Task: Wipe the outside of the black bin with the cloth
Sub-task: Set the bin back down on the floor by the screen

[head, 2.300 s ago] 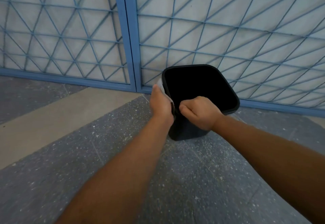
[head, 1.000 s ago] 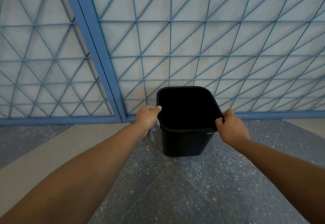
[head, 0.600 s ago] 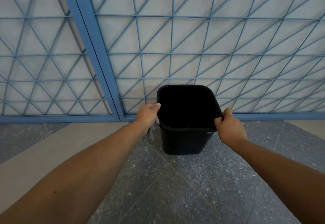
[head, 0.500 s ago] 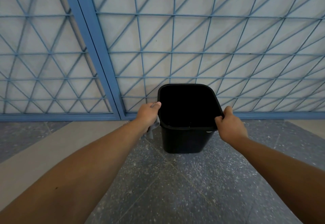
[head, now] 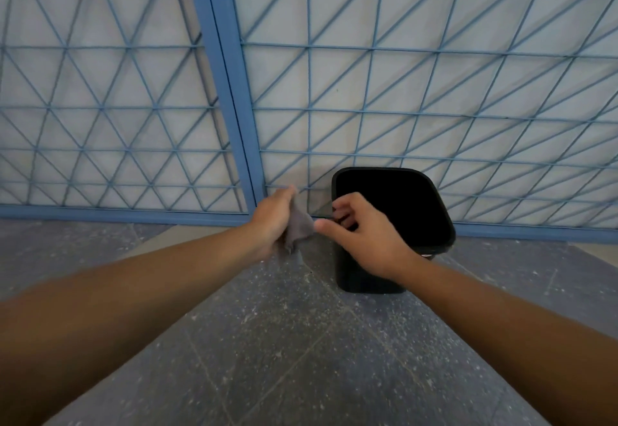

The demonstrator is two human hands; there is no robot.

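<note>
Bin on floor by grille, both hands off it, cloth in left.
Blue metal grille [head: 368, 91] fills the back; speckled grey floor [head: 284, 342] below. Black bin [head: 394, 204] stands upright on the floor against the grille. Right hand [head: 363, 235] is in front of the bin's left rim, fingers loosely curled, holding nothing I can see. Left hand [head: 272, 221] is left of the bin, fingers closed around a grey cloth [head: 297, 228] hanging from it.
</note>
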